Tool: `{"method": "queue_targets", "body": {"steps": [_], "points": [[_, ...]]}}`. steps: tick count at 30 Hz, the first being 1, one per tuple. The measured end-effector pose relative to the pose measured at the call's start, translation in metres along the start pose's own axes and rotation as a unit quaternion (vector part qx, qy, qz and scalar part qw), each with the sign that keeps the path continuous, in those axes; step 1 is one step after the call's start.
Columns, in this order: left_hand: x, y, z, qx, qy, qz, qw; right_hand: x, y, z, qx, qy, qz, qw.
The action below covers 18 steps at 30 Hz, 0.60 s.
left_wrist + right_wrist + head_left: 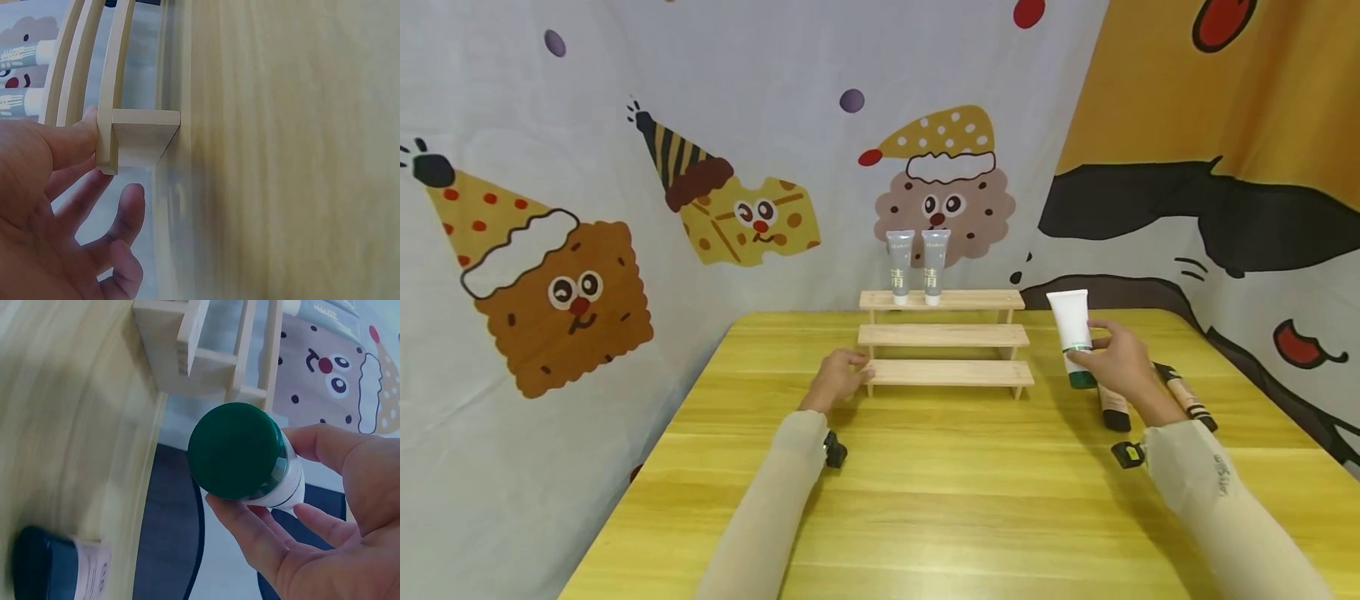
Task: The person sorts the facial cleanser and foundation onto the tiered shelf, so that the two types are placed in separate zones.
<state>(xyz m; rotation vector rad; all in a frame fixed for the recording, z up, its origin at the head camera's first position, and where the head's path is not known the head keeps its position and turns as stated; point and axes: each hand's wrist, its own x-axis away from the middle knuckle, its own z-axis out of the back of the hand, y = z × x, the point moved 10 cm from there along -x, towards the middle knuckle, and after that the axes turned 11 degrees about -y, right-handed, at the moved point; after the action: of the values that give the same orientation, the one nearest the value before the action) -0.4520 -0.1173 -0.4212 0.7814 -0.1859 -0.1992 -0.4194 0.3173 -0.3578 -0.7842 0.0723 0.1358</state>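
Note:
A white tube with a green cap (1072, 337) is held upright, cap down, by my right hand (1116, 360) above the table, right of a three-step wooden rack (943, 336). In the right wrist view the round green cap (236, 451) faces the camera, with thumb and fingers around the tube. My left hand (837, 379) pinches the left end of the rack's lowest step; in the left wrist view the thumb lies on the step's end (107, 137) and other fingers curl loosely below. Two grey tubes (900, 267) stand side by side on the top step, left of its middle.
Two beige tubes with black caps lie on the table behind and below my right hand, one (1115, 408) nearer the rack, the other (1186, 397) farther right. The yellow wood-grain table (925, 500) ends at a cartoon-printed cloth (775, 83).

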Motion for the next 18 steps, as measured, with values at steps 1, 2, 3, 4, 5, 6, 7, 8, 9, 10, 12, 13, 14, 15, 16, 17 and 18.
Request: {"method": "queue_targets", "body": {"steps": [1,2,3,4,5,6,7,8,9,10,12,13,14,15,16,17,18], "points": [[0.000,0.001,0.000,-0.001,-0.002,-0.002,1.0000,-0.001,-0.002,-0.001,-0.005,0.000,0.002,1.0000],[-0.001,0.001,0.001,0.002,-0.003,-0.003,1.0000,-0.002,-0.004,-0.002,-0.008,0.001,0.005,1.0000],[-0.001,0.001,0.001,0.002,-0.004,-0.004,1.0000,-0.003,-0.006,-0.003,-0.011,0.001,0.009,0.9999],[-0.001,0.001,0.001,0.003,-0.004,-0.004,1.0000,-0.004,-0.008,-0.005,-0.015,-0.001,0.012,0.9998],[-0.001,0.001,0.001,0.005,-0.005,-0.002,1.0000,-0.005,-0.011,-0.006,-0.018,-0.002,0.014,0.9997],[0.000,0.000,0.002,0.005,-0.005,-0.003,1.0000,-0.005,-0.013,-0.008,-0.021,-0.003,0.014,0.9997],[0.000,0.000,0.002,0.004,-0.004,-0.003,1.0000,-0.005,-0.016,-0.009,-0.022,-0.004,0.016,0.9996],[0.000,0.000,0.003,0.004,-0.004,-0.003,1.0000,-0.005,-0.019,-0.010,-0.021,-0.003,0.017,0.9996],[0.000,-0.001,0.002,0.006,-0.004,-0.002,1.0000,-0.005,-0.022,-0.012,-0.023,-0.002,0.019,0.9996],[0.001,-0.002,0.002,0.007,-0.005,0.001,1.0000,-0.005,-0.024,-0.014,-0.025,-0.003,0.019,0.9995],[0.002,-0.002,0.001,0.007,-0.006,0.001,1.0000,-0.005,-0.028,-0.016,-0.020,-0.003,0.022,0.9995],[0.002,-0.002,0.001,0.008,-0.006,0.001,0.9999,-0.005,-0.031,-0.018,-0.019,-0.003,0.025,0.9995],[0.002,-0.002,0.001,0.009,-0.005,0.001,0.9999,-0.006,-0.033,-0.019,-0.018,-0.005,0.027,0.9995],[0.003,-0.002,0.000,0.010,-0.005,0.001,0.9999,-0.007,-0.035,-0.021,-0.016,-0.008,0.029,0.9994],[0.003,-0.001,0.000,0.008,-0.004,0.001,1.0000,-0.008,-0.038,-0.022,-0.014,-0.010,0.030,0.9994],[0.003,-0.001,0.000,0.007,-0.004,0.000,1.0000,-0.009,-0.041,-0.023,-0.011,-0.011,0.031,0.9994],[0.002,0.000,0.001,0.005,-0.002,-0.001,1.0000,-0.010,-0.045,-0.024,-0.009,-0.011,0.034,0.9993]]}}
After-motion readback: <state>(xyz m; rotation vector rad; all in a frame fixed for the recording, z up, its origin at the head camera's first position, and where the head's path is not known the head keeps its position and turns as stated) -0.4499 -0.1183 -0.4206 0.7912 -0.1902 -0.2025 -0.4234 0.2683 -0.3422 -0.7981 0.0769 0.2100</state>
